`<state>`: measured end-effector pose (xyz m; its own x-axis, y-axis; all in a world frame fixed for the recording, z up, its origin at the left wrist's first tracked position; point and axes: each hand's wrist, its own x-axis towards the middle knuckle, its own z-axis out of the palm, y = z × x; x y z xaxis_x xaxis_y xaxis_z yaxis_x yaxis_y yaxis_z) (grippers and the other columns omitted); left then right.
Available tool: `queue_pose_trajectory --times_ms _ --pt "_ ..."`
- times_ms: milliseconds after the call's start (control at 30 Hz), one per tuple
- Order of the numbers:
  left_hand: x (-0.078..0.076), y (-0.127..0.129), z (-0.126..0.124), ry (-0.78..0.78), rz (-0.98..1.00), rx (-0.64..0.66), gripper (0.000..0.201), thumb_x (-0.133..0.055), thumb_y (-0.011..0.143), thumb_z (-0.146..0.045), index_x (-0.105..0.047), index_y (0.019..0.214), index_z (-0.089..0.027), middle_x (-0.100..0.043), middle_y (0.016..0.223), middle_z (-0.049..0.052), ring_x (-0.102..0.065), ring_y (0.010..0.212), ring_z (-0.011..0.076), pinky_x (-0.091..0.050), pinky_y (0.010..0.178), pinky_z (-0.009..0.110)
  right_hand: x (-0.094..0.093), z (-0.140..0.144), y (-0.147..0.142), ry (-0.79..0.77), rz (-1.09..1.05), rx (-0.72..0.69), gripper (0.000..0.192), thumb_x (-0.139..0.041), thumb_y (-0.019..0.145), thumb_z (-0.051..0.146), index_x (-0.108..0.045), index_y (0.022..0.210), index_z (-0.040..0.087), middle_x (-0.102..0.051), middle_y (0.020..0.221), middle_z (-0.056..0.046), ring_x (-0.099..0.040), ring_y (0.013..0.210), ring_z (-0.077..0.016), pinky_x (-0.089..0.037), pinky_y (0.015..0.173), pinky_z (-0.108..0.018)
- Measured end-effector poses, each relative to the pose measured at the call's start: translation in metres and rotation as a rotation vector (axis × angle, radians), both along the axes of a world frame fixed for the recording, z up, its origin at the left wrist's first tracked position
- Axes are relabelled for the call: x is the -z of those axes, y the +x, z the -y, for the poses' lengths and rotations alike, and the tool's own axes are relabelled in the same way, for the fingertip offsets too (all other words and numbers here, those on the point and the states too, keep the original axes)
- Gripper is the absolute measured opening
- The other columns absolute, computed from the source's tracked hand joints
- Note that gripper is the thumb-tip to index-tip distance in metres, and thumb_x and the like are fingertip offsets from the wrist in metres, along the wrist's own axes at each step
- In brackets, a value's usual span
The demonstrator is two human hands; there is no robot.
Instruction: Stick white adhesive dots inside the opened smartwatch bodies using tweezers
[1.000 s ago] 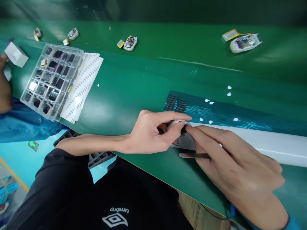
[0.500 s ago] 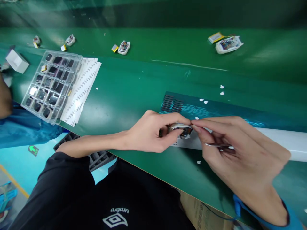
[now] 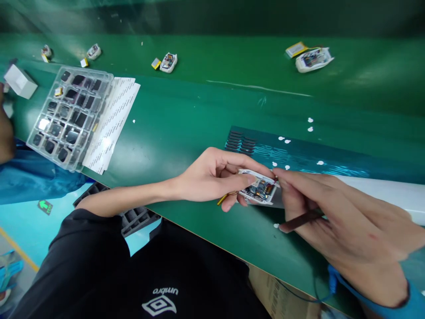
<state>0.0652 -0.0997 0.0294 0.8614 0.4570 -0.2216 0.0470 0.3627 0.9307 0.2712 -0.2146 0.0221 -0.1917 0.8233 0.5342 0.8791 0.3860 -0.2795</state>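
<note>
Case (image 3: 260, 188) is resting in the person's left hand (image 3: 207, 181), above the bench (image 3: 172, 119), with its board (image 3: 265, 190) facing up. That hand is gripping it firmly, thumb pressing on the board side and fingers curling along the far edge and underneath. The right hand (image 3: 348, 217) is meeting it at the right-hand end: thumb and forefinger are pinching there at something too small for me to tell, while a dark tool (image 3: 300, 221) is lying caught in the same hand, its free end pointing away from the case.

Going by its looks, the case is standing only partly put together. The board is sitting inside, but no cover is lying over it, and a yellow-edged piece (image 3: 222, 200), probably a battery, is hanging outside below the left hand. 4 other cases (image 3: 168, 63) are lying open at the back, each with a battery (image 3: 156, 63) beside it.

Compared with 0.5 s ago, the case is now showing its board much more fully, the yellow-edged piece is peeking out, and the tool is pointing more toward the person.
</note>
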Motion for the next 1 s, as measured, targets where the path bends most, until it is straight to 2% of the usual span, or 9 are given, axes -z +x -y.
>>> queue_pose_trajectory --times_ms 133,200,333,433,533,633,800,900,1000 --pt "0.0 0.0 -0.001 0.046 -0.029 -0.032 0.017 -0.06 0.099 -0.024 -0.072 0.109 -0.016 -0.064 0.058 -0.004 -0.065 0.047 0.009 -0.053 0.044 0.018 0.001 -0.003 -0.002 0.025 0.034 0.196 0.077 -0.072 0.091 0.005 -0.053 0.157 0.039 -0.083 0.108 0.0 -0.077 0.07 -0.016 -0.056 0.056 -0.029" --pt "-0.001 -0.001 -0.001 0.051 -0.024 -0.046 0.015 -0.06 0.1 -0.024 -0.07 0.109 -0.017 -0.065 0.059 -0.004 -0.065 0.047 0.0079 -0.049 0.042 0.016 0.002 -0.004 -0.001 0.037 0.048 0.232 0.078 -0.074 0.09 0.006 -0.052 0.158 0.037 -0.082 0.117 -0.003 -0.077 0.07 -0.016 -0.055 0.055 -0.029" --pt "-0.003 0.0 0.001 0.005 -0.009 -0.072 0.01 -0.063 0.098 -0.024 -0.062 0.105 -0.017 -0.068 0.068 -0.003 -0.065 0.047 0.0059 -0.051 0.044 0.015 0.004 0.0 0.004 0.027 0.068 0.069 0.079 -0.075 0.093 0.009 -0.046 0.162 0.034 -0.078 0.129 -0.006 -0.08 0.102 -0.0216 -0.063 0.077 -0.03" --pt "-0.002 0.001 0.004 0.027 -0.014 -0.091 0.012 -0.066 0.096 -0.023 -0.057 0.102 -0.018 -0.067 0.071 -0.004 -0.065 0.047 0.0052 -0.048 0.043 0.014 0.003 0.004 0.009 0.03 0.14 0.003 0.076 -0.071 0.098 0.014 -0.042 0.165 0.033 -0.082 0.117 -0.005 -0.081 0.097 -0.0212 -0.063 0.074 -0.029" --pt "0.001 0.002 0.01 0.198 -0.034 -0.134 0.015 -0.066 0.094 -0.021 -0.054 0.102 -0.019 -0.065 0.068 -0.005 -0.066 0.048 0.0063 -0.045 0.043 0.014 -0.001 0.004 0.012 0.041 0.212 -0.044 0.075 -0.068 0.1 0.017 -0.038 0.167 0.028 -0.083 0.109 -0.007 -0.081 0.09 -0.0225 -0.061 0.065 -0.03" --pt "0.005 0.001 0.017 0.394 -0.041 -0.168 0.013 -0.063 0.094 -0.02 -0.054 0.104 -0.019 -0.067 0.066 -0.005 -0.069 0.05 0.0081 -0.05 0.047 0.015 -0.005 0.004 0.011 0.012 0.245 -0.097 0.077 -0.065 0.102 0.021 -0.03 0.171 0.025 -0.083 0.11 -0.007 -0.081 0.087 -0.0232 -0.061 0.064 -0.032" --pt "0.008 0.0 0.026 0.631 -0.037 -0.241 0.005 -0.06 0.097 -0.02 -0.057 0.101 -0.018 -0.07 0.069 -0.004 -0.071 0.055 0.0074 -0.054 0.053 0.014 -0.01 0.008 0.006 -0.086 0.195 -0.098 0.083 -0.066 0.102 0.024 -0.022 0.172 0.03 -0.083 0.114 -0.006 -0.082 0.088 -0.0259 -0.063 0.06 -0.034" --pt "0.009 0.0 0.031 0.785 -0.027 -0.294 0.004 -0.062 0.097 -0.021 -0.059 0.097 -0.018 -0.071 0.067 -0.004 -0.065 0.051 0.005 -0.053 0.052 0.014 -0.009 0.005 0.002 -0.011 0.225 -0.098 0.079 -0.066 0.102 0.027 -0.028 0.171 0.024 -0.084 0.105 -0.007 -0.08 0.077 -0.0233 -0.058 0.053 -0.031" --pt "0.01 0.002 0.032 0.811 0.007 -0.342 0.006 -0.062 0.096 -0.02 -0.059 0.091 -0.018 -0.069 0.067 -0.005 -0.059 0.049 0.0027 -0.049 0.05 0.012 -0.006 0.0 -0.003 0.09 0.264 -0.127 0.072 -0.064 0.102 0.024 -0.036 0.168 0.015 -0.084 0.096 -0.008 -0.077 0.069 -0.019 -0.051 0.047 -0.029"
